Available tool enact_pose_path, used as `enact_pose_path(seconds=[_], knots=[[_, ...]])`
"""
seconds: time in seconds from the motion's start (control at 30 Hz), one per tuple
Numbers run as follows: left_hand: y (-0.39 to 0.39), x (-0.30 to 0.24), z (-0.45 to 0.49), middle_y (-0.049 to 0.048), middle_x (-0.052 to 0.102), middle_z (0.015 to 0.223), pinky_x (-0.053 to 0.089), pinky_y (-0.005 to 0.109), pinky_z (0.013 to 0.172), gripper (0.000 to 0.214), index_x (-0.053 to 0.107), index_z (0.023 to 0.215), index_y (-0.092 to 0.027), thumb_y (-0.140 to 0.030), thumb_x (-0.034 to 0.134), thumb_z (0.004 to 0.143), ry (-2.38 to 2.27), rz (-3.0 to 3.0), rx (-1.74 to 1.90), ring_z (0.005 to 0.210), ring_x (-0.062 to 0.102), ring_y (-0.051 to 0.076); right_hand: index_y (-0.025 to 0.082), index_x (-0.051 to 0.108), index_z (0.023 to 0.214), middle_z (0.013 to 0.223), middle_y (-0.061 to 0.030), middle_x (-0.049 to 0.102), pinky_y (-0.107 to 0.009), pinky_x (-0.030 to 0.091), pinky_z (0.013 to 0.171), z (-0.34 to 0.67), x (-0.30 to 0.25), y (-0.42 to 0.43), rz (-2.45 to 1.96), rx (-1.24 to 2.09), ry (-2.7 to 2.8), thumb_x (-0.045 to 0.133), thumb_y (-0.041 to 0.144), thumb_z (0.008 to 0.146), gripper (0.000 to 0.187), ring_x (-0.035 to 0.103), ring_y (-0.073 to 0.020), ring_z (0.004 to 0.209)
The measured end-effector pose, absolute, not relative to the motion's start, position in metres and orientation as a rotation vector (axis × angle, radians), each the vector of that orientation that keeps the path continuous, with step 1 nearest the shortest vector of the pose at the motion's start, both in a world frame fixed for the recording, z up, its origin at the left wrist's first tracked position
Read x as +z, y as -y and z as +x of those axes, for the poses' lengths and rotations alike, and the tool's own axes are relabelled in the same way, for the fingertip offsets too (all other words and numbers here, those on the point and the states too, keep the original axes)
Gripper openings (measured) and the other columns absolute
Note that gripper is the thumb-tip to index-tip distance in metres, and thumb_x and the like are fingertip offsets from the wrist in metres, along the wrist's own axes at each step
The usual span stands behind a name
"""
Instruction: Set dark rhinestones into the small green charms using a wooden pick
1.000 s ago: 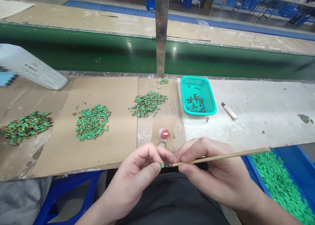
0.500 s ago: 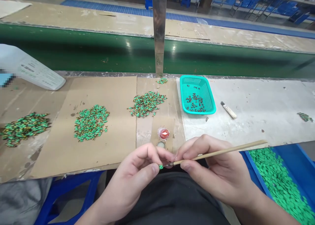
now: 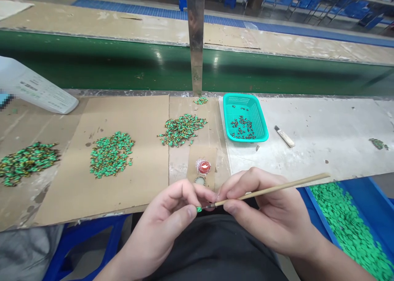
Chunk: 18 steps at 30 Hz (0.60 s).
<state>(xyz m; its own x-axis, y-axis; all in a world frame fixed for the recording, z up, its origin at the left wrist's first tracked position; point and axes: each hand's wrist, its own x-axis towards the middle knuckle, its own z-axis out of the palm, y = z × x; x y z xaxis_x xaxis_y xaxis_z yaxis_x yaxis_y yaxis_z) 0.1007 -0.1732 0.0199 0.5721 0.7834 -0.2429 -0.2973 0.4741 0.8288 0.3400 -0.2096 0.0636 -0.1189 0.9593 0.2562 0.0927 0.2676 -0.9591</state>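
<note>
My left hand pinches a tiny green piece between thumb and fingers, low in the middle of the view. My right hand grips a thin wooden brush like a pen, its tip touching the green piece. Just beyond my fingers, on the cardboard, sit a small red cap and a second small cap.
Three heaps of green pieces lie on the cardboard. A teal basket holds dark pieces. A small knife lies right of it. A blue bin of green pieces stands at lower right. A green conveyor runs behind.
The brush handle has tilted slightly upward at its far end. Both hands stay together on the green piece; the view has drifted a little.
</note>
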Motion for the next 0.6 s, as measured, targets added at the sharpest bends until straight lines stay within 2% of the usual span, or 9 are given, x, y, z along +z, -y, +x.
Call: enact_pose_path(seconds=[0.17, 0.37, 0.6], knots=[[0.1725, 0.0196, 0.1008, 0.0059, 0.093, 0.116, 0.059, 0.031, 0.1, 0.023, 0.082, 0.093, -0.026, -0.044, 0.091, 0.104, -0.654, 0.813, 0.724, 0.113, 0.082, 0.025, 0.028, 0.075, 0.107, 0.098, -0.0034, 0.086, -0.033, 0.068, 0.075, 0.3403, 0.0632, 0.2087, -1.025, 1.025, 1.492, 0.085, 0.014, 0.106, 0.017, 0.086, -0.0222, 0.087], [0.1729, 0.0207, 0.1003, 0.0078, 0.091, 0.111, 0.06, 0.035, 0.1, 0.024, 0.082, 0.091, -0.025, -0.043, 0.092, 0.103, -0.685, 0.814, 0.729, 0.112, 0.082, 0.028, 0.028, 0.075, 0.107, 0.097, -0.0043, 0.087, -0.034, 0.069, 0.075, 0.3402, 0.0643, 0.2094, -1.025, 1.047, 1.468, 0.085, 0.015, 0.106, 0.016, 0.086, -0.0232, 0.087], [0.173, 0.0136, 0.0982, 0.0085, 0.09, 0.108, 0.063, 0.039, 0.1, 0.03, 0.083, 0.086, -0.026, -0.05, 0.096, 0.097, -0.76, 0.805, 0.732, 0.108, 0.082, 0.031, 0.025, 0.078, 0.104, 0.099, -0.0054, 0.088, -0.033, 0.07, 0.076, 0.3382, 0.0622, 0.2068, -0.995, 1.098, 1.394, 0.088, 0.016, 0.104, 0.014, 0.086, -0.022, 0.086]])
